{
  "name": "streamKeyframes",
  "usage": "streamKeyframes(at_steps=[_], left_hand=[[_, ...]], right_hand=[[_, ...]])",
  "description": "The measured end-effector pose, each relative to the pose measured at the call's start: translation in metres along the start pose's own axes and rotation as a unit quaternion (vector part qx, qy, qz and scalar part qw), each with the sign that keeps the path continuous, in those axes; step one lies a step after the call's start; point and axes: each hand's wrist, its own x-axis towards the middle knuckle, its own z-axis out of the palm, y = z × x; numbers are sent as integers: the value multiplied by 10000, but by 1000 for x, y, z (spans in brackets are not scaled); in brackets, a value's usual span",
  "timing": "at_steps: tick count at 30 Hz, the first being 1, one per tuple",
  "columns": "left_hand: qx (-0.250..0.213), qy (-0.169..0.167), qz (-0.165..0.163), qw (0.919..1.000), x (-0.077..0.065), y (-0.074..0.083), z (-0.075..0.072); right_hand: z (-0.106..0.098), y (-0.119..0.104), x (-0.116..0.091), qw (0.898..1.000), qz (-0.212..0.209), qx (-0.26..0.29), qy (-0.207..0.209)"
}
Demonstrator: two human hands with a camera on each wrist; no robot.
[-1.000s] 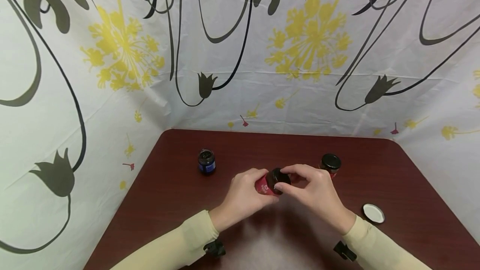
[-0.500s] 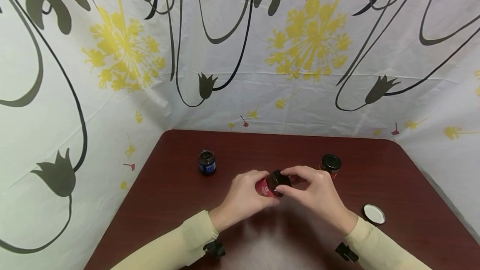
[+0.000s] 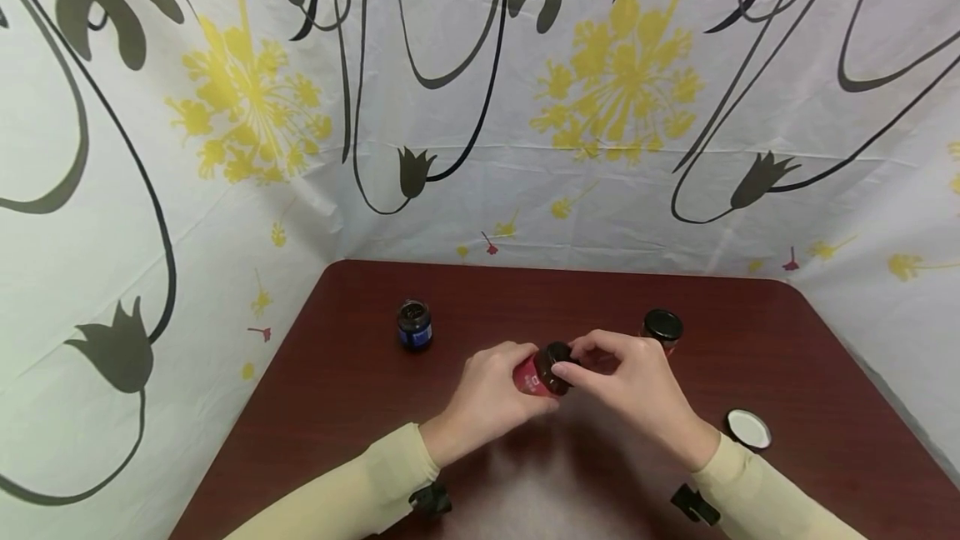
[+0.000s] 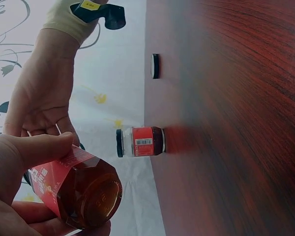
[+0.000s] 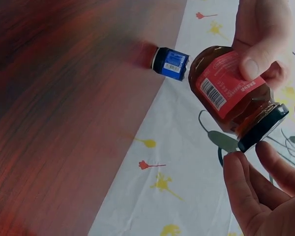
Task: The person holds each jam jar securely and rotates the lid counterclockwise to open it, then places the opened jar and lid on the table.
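desk: dark red-brown, wood grain, rounded far corners, fills the lower middle of the head view. white sheet behind it and along both sides, creased. print on it: yellow bursts upper left and upper right of centre, grey tulips on curling stems, tiny red flowers. pale glare bottom centre.

A dark red table carries an upright black-lidded jar — well to its left, an upright blue-labelled jar; nearer and right of the black-lidded jar, a loose lid, white side up.
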Motion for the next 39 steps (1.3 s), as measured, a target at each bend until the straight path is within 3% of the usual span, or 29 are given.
streamKeyframes(at_steps=[5,29,39], left_hand=[[10,-49,-2,10000,-1,1,0],[-75,-80,-29,9999,-2,-1,1],[-217,-218,-182,9994,-3,-2,0]], right_hand=[[1,-1,-1,9998,183,75,-30],[4,1,-1,9999,2,-32,-123],[5,2,-1,9995,-30,218,-212]])
